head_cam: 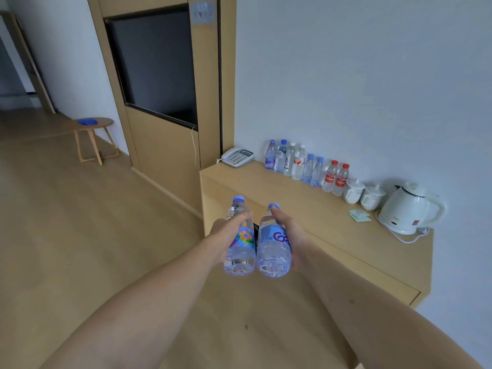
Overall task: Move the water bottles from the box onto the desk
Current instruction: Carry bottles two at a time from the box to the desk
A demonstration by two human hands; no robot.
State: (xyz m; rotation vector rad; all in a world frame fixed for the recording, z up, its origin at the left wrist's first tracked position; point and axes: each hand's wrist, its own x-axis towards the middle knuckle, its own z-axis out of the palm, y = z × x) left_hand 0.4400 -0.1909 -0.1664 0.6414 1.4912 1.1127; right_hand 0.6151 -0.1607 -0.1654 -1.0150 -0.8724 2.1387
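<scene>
My left hand (225, 230) grips a clear water bottle with a rainbow label (239, 243) and a blue cap. My right hand (288, 230) grips a second clear bottle with a purple-lettered label (273, 249). Both bottles are held side by side in the air, tilted away from me, just in front of the wooden desk (306, 209). A row of several water bottles (306, 166) stands along the wall at the back of the desk, some with blue caps, two with red caps. No box is in view.
On the desk sit a white telephone (237, 157), two white lidded cups (363, 194), a white kettle (410, 209) with its cord, and small paper packets (359, 215). A wall-mounted black screen (157, 65) and a small wooden stool (91, 137) are to the left.
</scene>
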